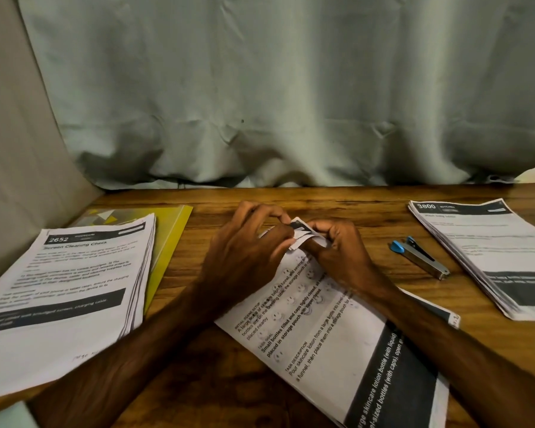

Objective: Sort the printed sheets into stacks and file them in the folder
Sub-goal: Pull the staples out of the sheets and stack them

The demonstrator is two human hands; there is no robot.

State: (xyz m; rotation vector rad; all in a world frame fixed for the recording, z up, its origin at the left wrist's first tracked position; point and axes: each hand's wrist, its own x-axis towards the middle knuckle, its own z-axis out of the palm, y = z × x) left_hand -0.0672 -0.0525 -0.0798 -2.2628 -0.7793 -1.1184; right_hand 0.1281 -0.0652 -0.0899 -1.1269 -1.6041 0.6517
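A stack of printed sheets [328, 332] lies slanted on the wooden table in front of me. Its far corner [300, 233] is folded up. My left hand [247, 251] and my right hand [334, 248] both pinch that folded corner, fingertips close together. A second stack headed "2652" [71, 288] lies at the left, partly on top of a yellow folder [170, 233]. A third stack headed "3800" [488, 254] lies at the right.
A small stapler with a blue end [419, 257] lies between the middle stack and the right stack. A grey-green curtain [275, 103] hangs behind the table's far edge. A beige wall panel [10, 180] closes off the left side.
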